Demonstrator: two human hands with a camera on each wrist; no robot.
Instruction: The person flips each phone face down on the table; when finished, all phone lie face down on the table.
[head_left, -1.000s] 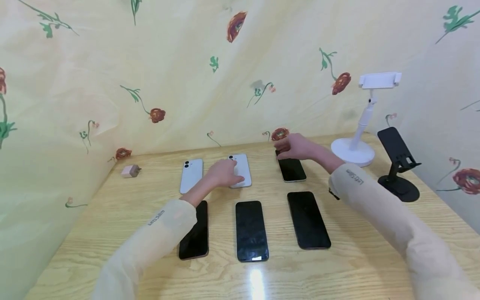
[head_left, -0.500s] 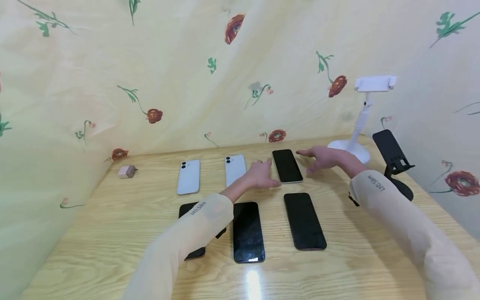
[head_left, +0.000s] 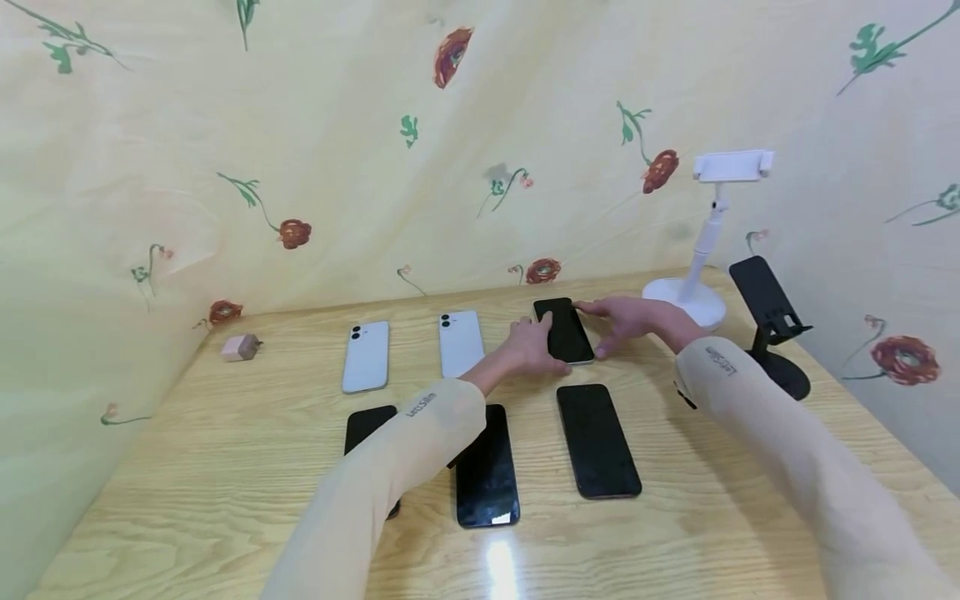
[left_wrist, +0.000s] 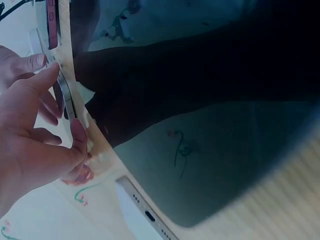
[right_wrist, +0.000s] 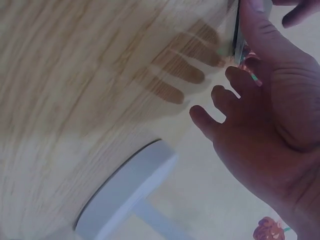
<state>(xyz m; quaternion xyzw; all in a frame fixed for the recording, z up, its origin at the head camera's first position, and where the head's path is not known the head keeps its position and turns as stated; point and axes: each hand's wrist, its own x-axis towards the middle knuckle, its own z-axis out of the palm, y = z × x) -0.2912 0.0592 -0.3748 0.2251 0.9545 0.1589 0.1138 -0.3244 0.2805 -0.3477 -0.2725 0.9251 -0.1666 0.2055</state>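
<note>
A smartphone (head_left: 568, 333) lies screen up in the back row, its dark screen facing the ceiling and a pale rim at its near edge. My left hand (head_left: 528, 346) touches its left side, index finger and thumb spread along the edge, as the left wrist view also shows. On the opposite side, my right hand (head_left: 630, 318) has index finger and thumb at the phone's right edge. In the right wrist view the other fingers (right_wrist: 225, 100) of this hand spread loosely above the table. Just in front of this phone lies a black smartphone (head_left: 598, 442).
Two white smartphones (head_left: 366, 357) (head_left: 461, 343) lie back up to the left. Two more dark phones (head_left: 487, 479) (head_left: 369, 423) are partly under my left sleeve. A white phone stand (head_left: 684, 300) and a black one (head_left: 776, 367) stand right; a charger plug (head_left: 242, 347) sits far left.
My left hand has moved right from the second white phone to the dark phone's left edge. My right hand went off that phone to the right, then came back to its right edge.
</note>
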